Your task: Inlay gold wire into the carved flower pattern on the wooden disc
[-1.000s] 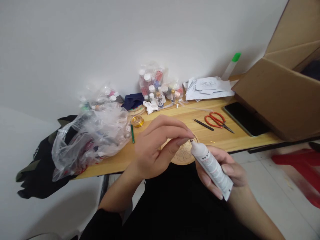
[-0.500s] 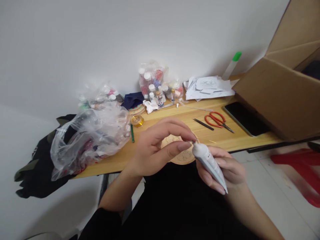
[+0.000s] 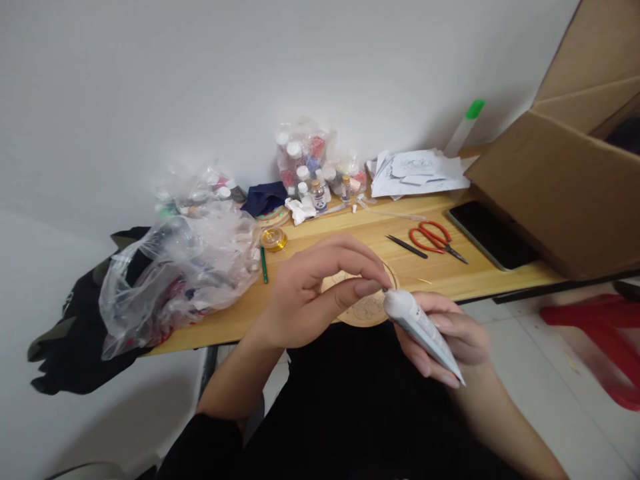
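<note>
My right hand (image 3: pixel 457 337) is wrapped round a pale grey squeeze tube (image 3: pixel 417 327), tilted with its nozzle end up and to the left. The thumb and forefinger of my left hand (image 3: pixel 320 287) are pinched together right at that nozzle. Something small and dark shows at their tips, too small to name. Below and behind the hands lies a round wooden disc (image 3: pixel 367 312) with line drawings, at the table's front edge and partly hidden by my left hand.
On the wooden table (image 3: pixel 330 233) lie black tweezers (image 3: pixel 407 247), red-handled scissors (image 3: pixel 435 239), a phone (image 3: pixel 493 235) and a spool of gold wire (image 3: pixel 273 239). A cardboard box (image 3: pixel 545 193) stands right, a plastic bag (image 3: pixel 185 267) left. Small bottles (image 3: pixel 319 195) and papers (image 3: pixel 417 175) line the wall.
The tube has tilted slightly, its flat end shifting a little right and up. My left fingertips have stayed at the nozzle and closed slightly nearer to it.
</note>
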